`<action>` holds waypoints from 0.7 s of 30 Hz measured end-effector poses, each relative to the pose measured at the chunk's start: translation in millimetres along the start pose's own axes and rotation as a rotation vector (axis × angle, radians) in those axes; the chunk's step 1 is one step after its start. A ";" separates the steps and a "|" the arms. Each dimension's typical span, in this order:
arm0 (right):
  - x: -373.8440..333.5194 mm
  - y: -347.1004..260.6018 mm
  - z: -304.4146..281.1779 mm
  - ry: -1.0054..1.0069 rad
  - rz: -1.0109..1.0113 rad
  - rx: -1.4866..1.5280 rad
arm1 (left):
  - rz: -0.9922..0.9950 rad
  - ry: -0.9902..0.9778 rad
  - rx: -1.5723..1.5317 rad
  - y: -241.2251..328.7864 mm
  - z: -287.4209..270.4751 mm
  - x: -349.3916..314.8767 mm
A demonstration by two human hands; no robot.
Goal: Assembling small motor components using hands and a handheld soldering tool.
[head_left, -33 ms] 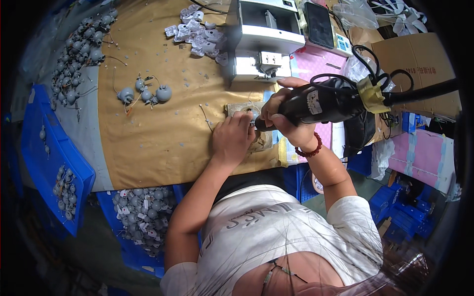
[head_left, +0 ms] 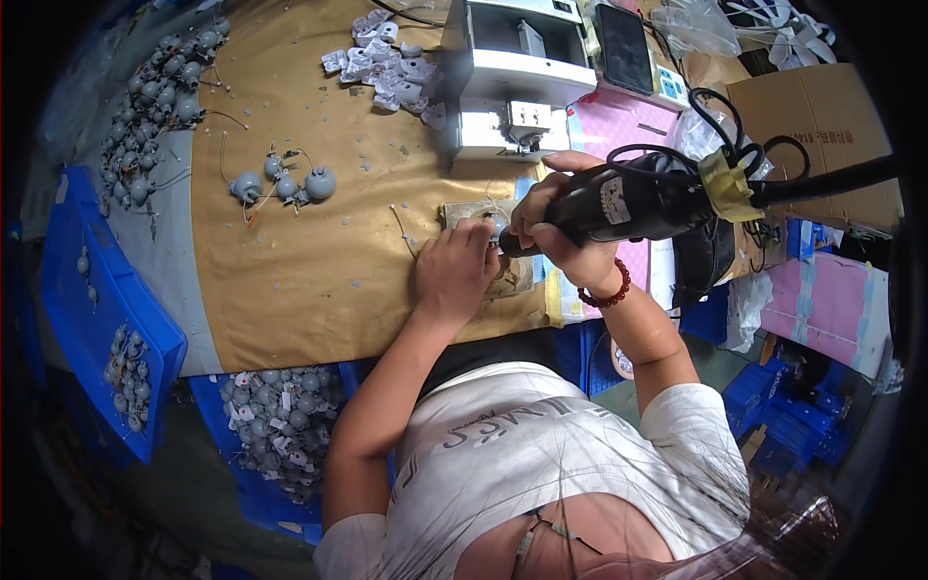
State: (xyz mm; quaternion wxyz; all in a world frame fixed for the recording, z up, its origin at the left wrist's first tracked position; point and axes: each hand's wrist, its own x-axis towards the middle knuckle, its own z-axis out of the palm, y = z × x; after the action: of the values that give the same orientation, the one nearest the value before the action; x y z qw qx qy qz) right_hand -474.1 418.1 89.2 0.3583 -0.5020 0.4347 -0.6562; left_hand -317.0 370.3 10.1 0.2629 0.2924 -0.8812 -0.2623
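My right hand (head_left: 572, 242) is wrapped round a black corded power tool (head_left: 619, 205), which looks like an electric screwdriver. Its narrow nose points left, close to my left fingertips. My left hand (head_left: 454, 266) is closed at the fingertips on a small grey rounded part (head_left: 499, 224), mostly hidden by the fingers. Both hands work over a worn flat block (head_left: 466, 210) near the table's front edge. Left of them, several grey balls with wires (head_left: 319, 184) lie on the brown table covering (head_left: 290, 280).
A heap of grey balls (head_left: 145, 126) lies at the far left. White plastic pieces (head_left: 396, 72) and a silver machine (head_left: 522, 72) stand behind my hands. A phone (head_left: 624, 48) and cardboard box (head_left: 812, 135) are at right. Blue bins (head_left: 159, 333) flank the table's left front.
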 end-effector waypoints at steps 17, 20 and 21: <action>136.7 -38.7 -72.4 0.344 -0.543 -0.413 | -0.063 -0.108 -0.017 4.0 0.1 2.5; 128.4 -41.2 -63.2 0.278 -0.531 -0.542 | -0.058 -0.073 -0.023 4.8 -2.2 2.0; 124.4 -46.6 -57.9 0.256 -0.540 -0.549 | -0.055 -0.056 -0.025 4.0 -0.9 1.3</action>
State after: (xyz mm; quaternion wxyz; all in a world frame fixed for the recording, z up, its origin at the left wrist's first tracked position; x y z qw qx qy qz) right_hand -561.6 334.5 168.9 -0.0313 -0.5895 0.4872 -0.6435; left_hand -318.9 371.9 13.6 0.2346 0.3057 -0.8764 -0.2887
